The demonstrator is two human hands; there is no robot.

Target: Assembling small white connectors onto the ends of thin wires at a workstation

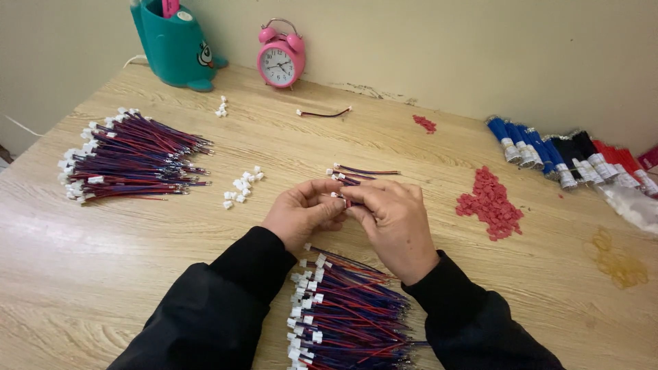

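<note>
My left hand point(301, 211) and my right hand point(394, 223) meet at the table's middle, fingers pinched together on a small white connector with red and blue wires point(340, 198). Just beyond my fingertips lie two or three loose wire leads point(364, 170). Below my wrists sits a pile of red and blue wire leads with white connectors point(343, 315). Both arms wear black sleeves.
A larger wire pile point(130, 156) lies at the left. Loose white connectors point(241, 186) sit near my left hand, a red piece heap point(490, 203) to the right. Bundled blue, black and red wires point(569, 157) line the far right. A pink alarm clock point(280, 58) and teal holder point(173, 44) stand at the back.
</note>
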